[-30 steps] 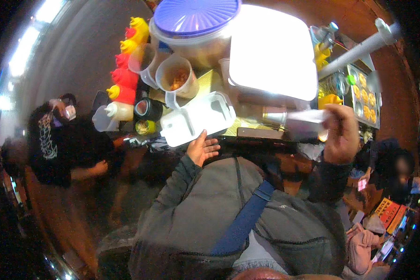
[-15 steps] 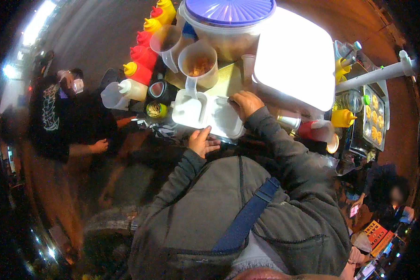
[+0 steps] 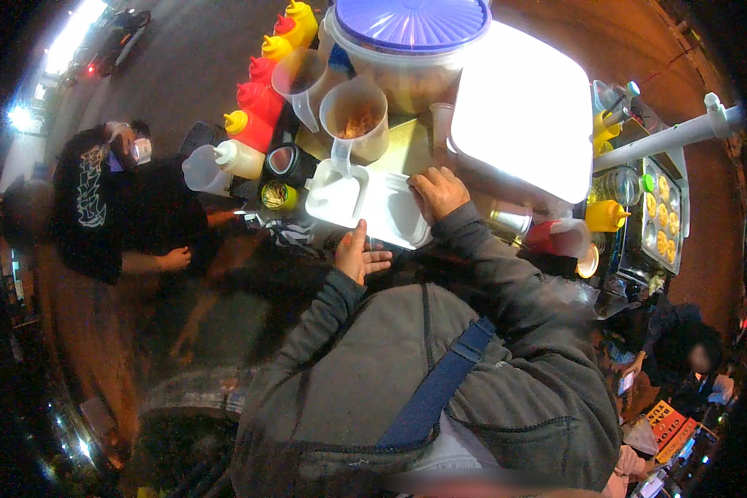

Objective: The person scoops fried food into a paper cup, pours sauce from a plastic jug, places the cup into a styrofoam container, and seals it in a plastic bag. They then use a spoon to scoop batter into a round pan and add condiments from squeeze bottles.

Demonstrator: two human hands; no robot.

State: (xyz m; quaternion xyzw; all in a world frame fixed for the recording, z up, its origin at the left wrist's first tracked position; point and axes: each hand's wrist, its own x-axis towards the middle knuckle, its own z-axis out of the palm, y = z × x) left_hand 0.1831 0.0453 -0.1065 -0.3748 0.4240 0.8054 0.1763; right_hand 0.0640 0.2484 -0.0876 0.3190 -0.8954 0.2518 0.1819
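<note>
Now, right hand [image 3: 442, 195] grips an open white box [image 3: 388, 209], left hand [image 3: 359, 257] splayed; a jug [image 3: 367, 149] holds brown pieces [image 3: 358, 124].

A white box [image 3: 382, 203] is wide open — its two shallow halves sit side by side, hollows facing up. It slants a bit down to the right, near the clear jug [image 3: 374, 137].

I counted seven squeeze bottles [image 3: 259, 101] left of the purple-lidded tub [image 3: 415, 23] and one yellow squeeze bottle [image 3: 606, 217] to its right. Two handled jugs [image 3: 355, 123] stood at its front left, and in front of it were one foam box [image 3: 335, 197], one left hand [image 3: 353, 257] and one right hand [image 3: 441, 196]. One metal tray [image 3: 679, 236] lay well right of it.
</note>
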